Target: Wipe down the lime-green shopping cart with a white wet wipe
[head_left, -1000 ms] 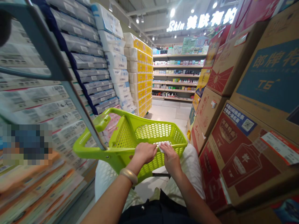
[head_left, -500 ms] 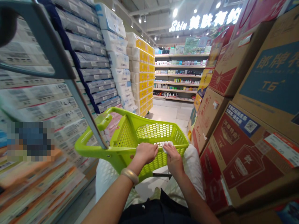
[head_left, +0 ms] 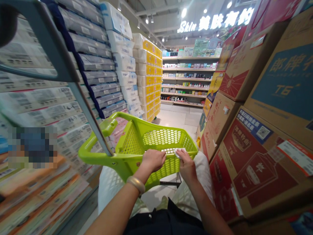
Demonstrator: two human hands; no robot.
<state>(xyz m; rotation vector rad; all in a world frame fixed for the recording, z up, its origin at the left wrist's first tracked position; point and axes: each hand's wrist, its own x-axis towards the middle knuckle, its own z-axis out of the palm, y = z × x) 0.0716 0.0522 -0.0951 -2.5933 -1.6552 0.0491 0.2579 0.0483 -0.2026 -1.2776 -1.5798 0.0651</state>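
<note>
A lime-green plastic shopping cart basket (head_left: 127, 160) with perforated walls stands in front of me, between my legs. My left hand (head_left: 154, 161) is closed around its near rim at about the middle. Farther right along the same rim, my right hand (head_left: 187, 163) presses a small white cloth or tissue (head_left: 179, 151) against the edge with its fingers. Most of that white piece is hidden under the fingers. A grey metal tube (head_left: 90, 119) rises from the cart's left side to a dark grey handle (head_left: 49, 42).
Cardboard cartons (head_left: 259, 163) are stacked close on my right. Left of the cart rise stacks of wrapped paper packs (head_left: 97, 62) and yellow packs (head_left: 149, 75). Shelves of small goods (head_left: 186, 78) stand at the back beyond a pale tiled floor (head_left: 176, 114).
My right hand has slid a little to the right along the rim, with the white piece under its fingers. My left hand and the cart have stayed in place.
</note>
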